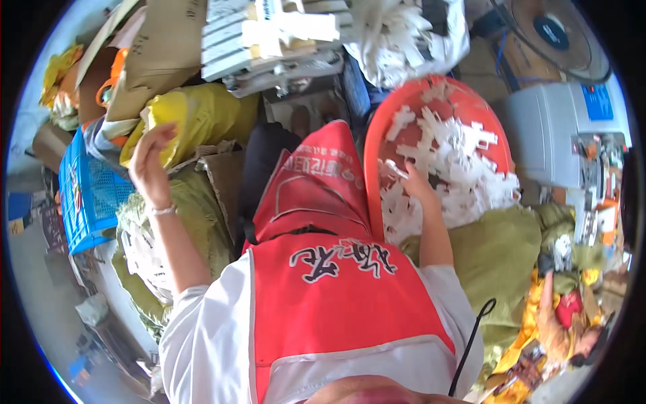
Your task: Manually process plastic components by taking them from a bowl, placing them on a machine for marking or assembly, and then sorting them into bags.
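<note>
My right hand [420, 183] is over the near left part of a large red basin [372, 158]. Between its fingers is a small white plastic piece [396, 168], apparently one of the toy-pistol-shaped pieces [464, 155] heaped in the basin. My left hand [151, 168] is raised at the left, beside a yellow sack [202, 116]. Its fingers are loosely bent and apart, and I see nothing in them. Below that forearm stands an olive woven sack [195, 209] with white material at its side.
Straight ahead is a slatted grey stand [225, 47] with white plastic parts [289, 28] on it. Beside it sits an open bag [444, 50] of white pieces. A blue crate [101, 195] and cardboard [165, 44] are at left. A co-worker [562, 323] is at lower right.
</note>
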`<action>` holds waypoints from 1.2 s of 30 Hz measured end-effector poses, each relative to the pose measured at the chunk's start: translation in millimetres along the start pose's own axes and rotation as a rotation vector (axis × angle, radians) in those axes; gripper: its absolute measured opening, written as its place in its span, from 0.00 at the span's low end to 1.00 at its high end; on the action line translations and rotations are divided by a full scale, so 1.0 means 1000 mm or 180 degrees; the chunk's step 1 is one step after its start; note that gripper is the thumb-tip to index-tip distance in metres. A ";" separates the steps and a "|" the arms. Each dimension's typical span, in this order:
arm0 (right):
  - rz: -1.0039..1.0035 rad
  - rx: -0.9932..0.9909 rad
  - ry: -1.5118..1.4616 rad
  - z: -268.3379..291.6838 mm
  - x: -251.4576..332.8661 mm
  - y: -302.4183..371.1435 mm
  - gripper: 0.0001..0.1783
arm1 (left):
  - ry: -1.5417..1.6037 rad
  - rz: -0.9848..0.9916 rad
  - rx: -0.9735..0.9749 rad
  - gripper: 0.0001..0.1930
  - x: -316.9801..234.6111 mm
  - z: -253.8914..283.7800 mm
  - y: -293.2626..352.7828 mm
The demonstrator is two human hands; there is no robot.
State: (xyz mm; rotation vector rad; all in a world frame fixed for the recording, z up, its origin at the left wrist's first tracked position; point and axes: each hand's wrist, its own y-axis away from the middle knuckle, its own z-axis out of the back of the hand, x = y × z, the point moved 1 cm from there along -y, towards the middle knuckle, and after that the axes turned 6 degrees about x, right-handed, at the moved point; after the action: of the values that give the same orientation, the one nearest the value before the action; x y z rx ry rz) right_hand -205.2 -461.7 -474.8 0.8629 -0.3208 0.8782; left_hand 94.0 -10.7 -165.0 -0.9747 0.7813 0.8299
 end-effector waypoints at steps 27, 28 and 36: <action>0.3477 -0.1344 -0.0356 0.166 0.370 0.003 0.21 | 0.0783 -0.0559 0.0603 0.13 0.000 -0.050 -0.113; 0.3475 -0.1342 -0.0360 0.165 0.382 0.003 0.21 | 0.0820 -0.0515 0.0547 0.13 0.001 -0.042 -0.104; 0.3597 -0.2077 0.0959 0.181 0.378 -0.012 0.18 | -0.1131 -0.0232 -0.0096 0.11 0.013 0.018 -0.057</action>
State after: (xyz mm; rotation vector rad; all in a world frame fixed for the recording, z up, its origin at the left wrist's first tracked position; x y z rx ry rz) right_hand 54.1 -402.1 -150.9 -0.1488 -0.8023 1.7777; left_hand 153.0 -9.8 -147.7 -0.8459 0.4269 0.9217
